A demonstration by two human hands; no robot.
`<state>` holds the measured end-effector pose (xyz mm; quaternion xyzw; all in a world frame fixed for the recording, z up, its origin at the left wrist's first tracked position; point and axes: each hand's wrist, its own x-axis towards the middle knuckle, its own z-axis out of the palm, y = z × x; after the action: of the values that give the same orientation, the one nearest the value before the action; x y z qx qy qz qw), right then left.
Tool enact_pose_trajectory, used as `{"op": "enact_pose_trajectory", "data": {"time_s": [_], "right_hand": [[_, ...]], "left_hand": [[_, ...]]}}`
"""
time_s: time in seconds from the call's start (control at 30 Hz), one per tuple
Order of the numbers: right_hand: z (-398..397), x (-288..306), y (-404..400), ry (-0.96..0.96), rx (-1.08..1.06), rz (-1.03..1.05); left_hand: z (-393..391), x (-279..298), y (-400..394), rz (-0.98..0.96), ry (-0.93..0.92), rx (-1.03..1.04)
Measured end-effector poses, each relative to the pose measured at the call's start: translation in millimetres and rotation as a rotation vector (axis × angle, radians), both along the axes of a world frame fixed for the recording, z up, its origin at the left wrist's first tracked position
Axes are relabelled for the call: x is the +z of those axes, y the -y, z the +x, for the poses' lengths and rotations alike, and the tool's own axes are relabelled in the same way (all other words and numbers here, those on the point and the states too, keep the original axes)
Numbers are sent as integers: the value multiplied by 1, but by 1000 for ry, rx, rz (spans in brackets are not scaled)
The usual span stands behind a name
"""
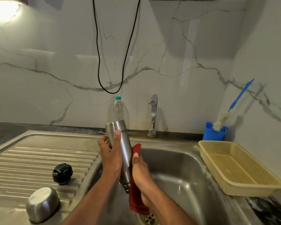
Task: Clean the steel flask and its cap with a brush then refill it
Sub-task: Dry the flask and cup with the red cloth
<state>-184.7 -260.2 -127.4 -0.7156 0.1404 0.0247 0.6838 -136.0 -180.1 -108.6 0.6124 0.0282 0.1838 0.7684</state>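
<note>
Head view shows the steel flask (120,148) over the sink (177,168), mouth tilted down towards the drain. Left hand (110,157) grips its body; right hand (140,173) presses a red cloth (136,198) against its neck.

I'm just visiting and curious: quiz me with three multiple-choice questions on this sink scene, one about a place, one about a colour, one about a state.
1. Where does the black cap lie?
A. on the ribbed drainboard
B. in the yellow basket
C. on the flask

2. What colour is the cloth against the flask?
A. white
B. green
C. red

3. How is the flask held?
A. upright, capped
B. mouth down, uncapped
C. lying in the basin

Answers:
1 A: the black cap sits on the drainboard beside an upturned steel bowl.
2 C: the right hand presses a red cloth to the flask.
3 B: the left hand grips it, its threaded neck pointing down over the sink.
</note>
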Motion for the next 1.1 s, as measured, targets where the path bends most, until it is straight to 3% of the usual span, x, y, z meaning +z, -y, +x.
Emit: {"op": "enact_pose_trajectory", "data": {"time_s": [0.17,0.27,0.37,0.5,0.63,0.77,0.87,1.0,1.1], "right_hand": [[-4,6,6,40,-77,124],[-2,11,13,176,-188,217],[0,17,20,330,-285,235],[0,19,26,467,-292,98],[2,12,15,487,-213,-41],[-1,9,9,418,-117,-176],[0,1,8,264,-132,-223],[2,2,11,-125,-197,174],[-2,10,17,-135,-205,324]], "left_hand": [[-7,-1,9,84,27,-126],[-13,-10,14,214,89,-278],[-19,-11,19,228,111,-421],[-21,-11,25,161,78,-496],[-25,-8,22,96,147,-421],[-21,-1,16,29,176,-266],[-12,4,11,-91,128,-164],[-9,8,7,-112,143,-125],[-14,1,13,40,183,-196]]}}
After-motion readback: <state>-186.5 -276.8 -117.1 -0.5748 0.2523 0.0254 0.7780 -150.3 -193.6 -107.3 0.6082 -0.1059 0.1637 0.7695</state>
